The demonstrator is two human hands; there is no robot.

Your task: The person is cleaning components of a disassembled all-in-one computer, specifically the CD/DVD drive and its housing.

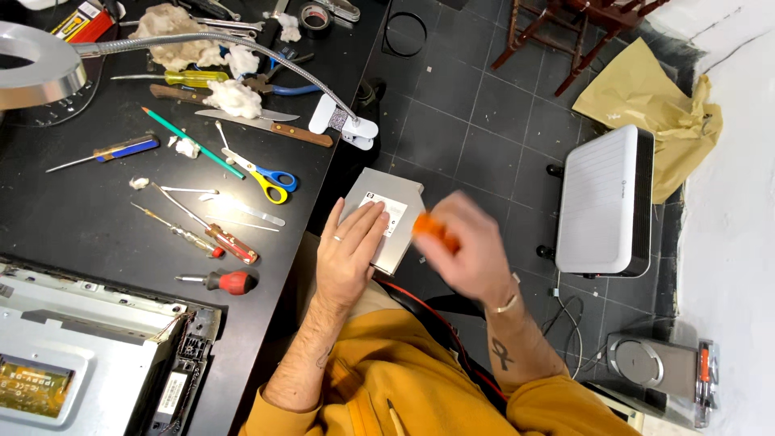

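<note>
A dark tiled floor [484, 121] runs beside a black workbench [73, 210] strewn with hand tools, seen from above. Off the bench's edge, over the person's lap, sits a flat grey metal drive [386, 211], a slim rectangular box with a white label on top. Its long axis runs from the lower left up toward the upper right, its far corner pointing away from the person toward the floor. Much of its near half is hidden under the two hands, so its full outline cannot be made out.

The left hand [349, 250] lies flat on the drive's top, fingers stretched out and together, pressing down, a ring on one finger. The right hand [468, 246] is blurred; its fingers are curled around an orange handle [432, 228], just beside the drive's right edge. The tool's tip is not visible, so whether it touches the drive cannot be told.

On the bench lie yellow-handled scissors [270, 184], a red-handled screwdriver [228, 282], a knife [270, 125] and white wadding [232, 97]. A gooseneck lamp [36, 69], cut off at the left edge, clips to the bench. An opened metal chassis [81, 355] sits at lower left, partly out of frame. A white box-shaped appliance [601, 202] stands on the floor, well apart.
</note>
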